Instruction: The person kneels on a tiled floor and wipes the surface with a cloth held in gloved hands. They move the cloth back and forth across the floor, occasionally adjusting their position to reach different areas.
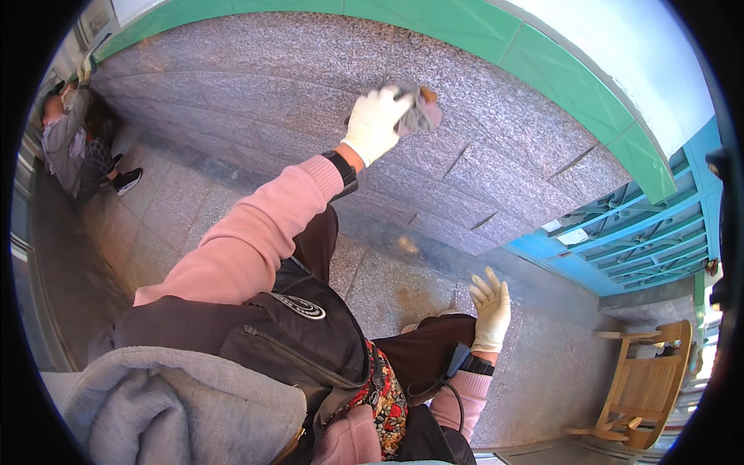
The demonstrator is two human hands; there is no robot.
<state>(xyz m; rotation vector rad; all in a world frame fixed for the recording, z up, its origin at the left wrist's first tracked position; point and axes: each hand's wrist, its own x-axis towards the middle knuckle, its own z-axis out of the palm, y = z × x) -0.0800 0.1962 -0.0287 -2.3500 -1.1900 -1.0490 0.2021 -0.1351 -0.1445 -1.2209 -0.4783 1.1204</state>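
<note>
With a white glove on, my left hand [375, 125] presses a crumpled grey-pink cloth [419, 110] flat to the speckled stone-tile wall [279, 70]. A brownish patch shows at the cloth's upper edge. My right hand [492, 308], gloved too, holds nothing and is held out beside my knee, its fingers apart. Below it lies the terrazzo floor [401, 285]. Black bands with small devices sit on both wrists, and a cable runs by the right one.
Green tiles [430, 29] cap the wall. Blue metal gate [639, 232] stands at its right end. A wooden chair [645, 383] is on the floor at the lower right. Another person [70, 145] crouches at the far left, with a hand near the wall's top edge.
</note>
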